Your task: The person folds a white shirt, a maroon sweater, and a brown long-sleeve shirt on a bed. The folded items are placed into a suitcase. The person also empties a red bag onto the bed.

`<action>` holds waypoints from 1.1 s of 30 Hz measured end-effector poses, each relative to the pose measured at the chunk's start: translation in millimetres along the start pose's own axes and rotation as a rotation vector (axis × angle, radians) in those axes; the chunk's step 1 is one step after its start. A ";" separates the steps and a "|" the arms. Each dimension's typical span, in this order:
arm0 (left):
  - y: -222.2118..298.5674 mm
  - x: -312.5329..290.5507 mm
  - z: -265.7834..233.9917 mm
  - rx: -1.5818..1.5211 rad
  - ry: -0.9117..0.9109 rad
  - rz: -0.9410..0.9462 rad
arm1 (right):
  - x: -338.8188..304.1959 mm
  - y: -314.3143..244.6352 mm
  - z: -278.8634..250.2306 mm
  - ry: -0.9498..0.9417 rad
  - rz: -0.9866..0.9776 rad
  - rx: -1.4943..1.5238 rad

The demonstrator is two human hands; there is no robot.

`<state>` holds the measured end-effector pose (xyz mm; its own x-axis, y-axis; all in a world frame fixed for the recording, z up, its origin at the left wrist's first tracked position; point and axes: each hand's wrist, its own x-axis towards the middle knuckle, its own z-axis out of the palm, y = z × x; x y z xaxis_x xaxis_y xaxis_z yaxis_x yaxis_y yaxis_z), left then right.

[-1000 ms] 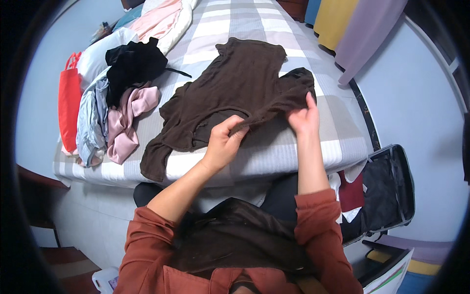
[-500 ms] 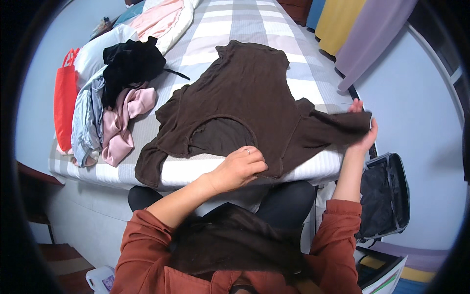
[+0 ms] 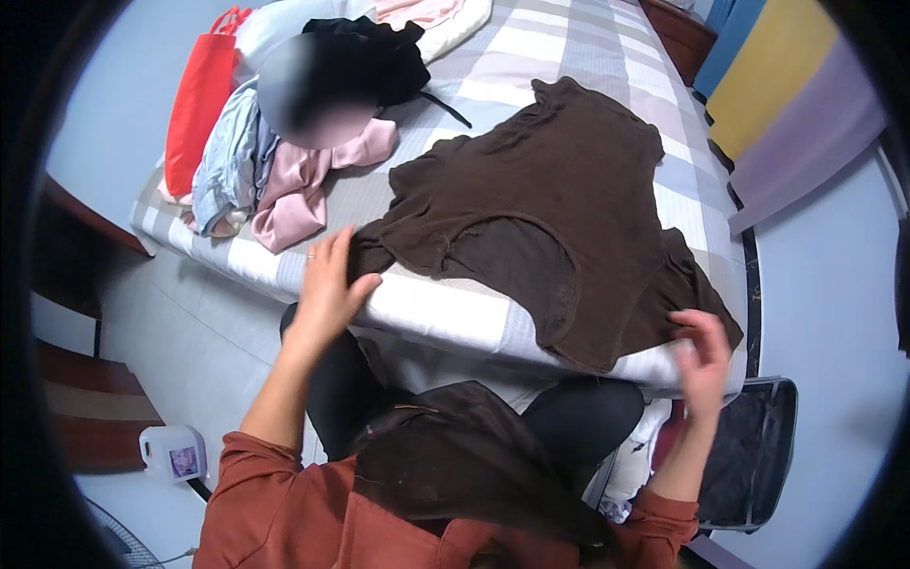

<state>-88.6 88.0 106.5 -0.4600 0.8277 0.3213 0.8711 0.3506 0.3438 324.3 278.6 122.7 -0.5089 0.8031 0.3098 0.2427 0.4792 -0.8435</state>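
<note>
A dark brown long-sleeved top (image 3: 569, 190) lies spread on the bed, its wide neckline toward me. Beside the bunched left sleeve (image 3: 374, 248), my left hand (image 3: 327, 289) is open, thumb apart from the fingers; whether the fingertips touch the cloth I cannot tell. My right hand (image 3: 703, 358) hovers at the right sleeve (image 3: 697, 294), slightly blurred, its fingers bent and apart with nothing held. Another piece of dark brown cloth (image 3: 455, 450) rests across my lap.
To the left on the bed (image 3: 427, 308) are a red bag (image 3: 197, 119), a light blue garment (image 3: 226, 156), pink cloth (image 3: 294, 194) and a black garment (image 3: 379, 62). An open suitcase (image 3: 749, 455) stands at the right; a white jug (image 3: 173, 452) is on the floor.
My left hand has left the neckline and moved to the left sleeve. My right hand has let go of the right sleeve, which now lies down on the bed. The view has shifted.
</note>
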 end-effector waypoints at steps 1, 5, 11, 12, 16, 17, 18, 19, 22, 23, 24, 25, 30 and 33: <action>-16.0 4.4 -10.7 0.011 -0.115 0.002 | 6.2 -16.8 23.7 -0.128 -0.041 -0.067; -59.2 70.6 -37.5 -0.042 -0.254 0.140 | 12.8 -24.6 69.3 -0.287 -0.189 -0.398; -50.6 250.7 -136.0 0.148 0.548 0.337 | 2.3 -17.8 77.0 -0.105 -0.222 -0.369; -28.7 244.7 -125.7 0.058 0.515 0.333 | 0.7 -17.1 78.5 -0.060 -0.226 -0.378; 69.7 164.3 -30.6 -0.127 0.315 0.707 | 5.1 -21.5 91.6 0.115 -0.265 -0.318; 107.5 114.5 -13.8 -0.198 0.102 0.878 | 10.2 -28.9 95.5 0.137 -0.291 -0.330; 142.3 62.6 0.7 -0.256 -0.138 0.988 | 17.6 -37.3 101.4 0.127 -0.337 -0.317; 152.1 38.1 22.6 -0.440 -0.217 1.000 | 20.1 -38.4 105.9 0.136 -0.374 -0.309; 170.1 20.5 75.9 -0.786 -0.256 0.731 | 27.3 -42.5 110.8 0.158 -0.402 -0.318; 172.9 24.7 77.2 -0.749 -0.270 0.643 | 24.2 -36.7 108.9 0.171 -0.390 -0.308; 170.5 30.8 84.6 -0.831 -0.276 0.657 | 21.7 -30.2 106.2 0.184 -0.378 -0.297; 169.0 32.9 86.9 -0.864 -0.223 0.651 | 19.6 -25.8 98.5 0.179 -0.356 -0.398; 150.7 27.8 57.7 -0.810 -0.205 0.785 | 24.7 22.3 54.1 0.284 -0.248 -0.684; 138.2 31.3 41.2 -0.705 -0.259 0.887 | 25.5 36.2 12.3 0.396 -0.131 -0.751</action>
<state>24.6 180.4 127.7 0.3837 0.7539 0.5333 0.5436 -0.6512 0.5295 309.9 312.1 94.6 -0.2793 0.7226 0.6323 0.7554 0.5719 -0.3199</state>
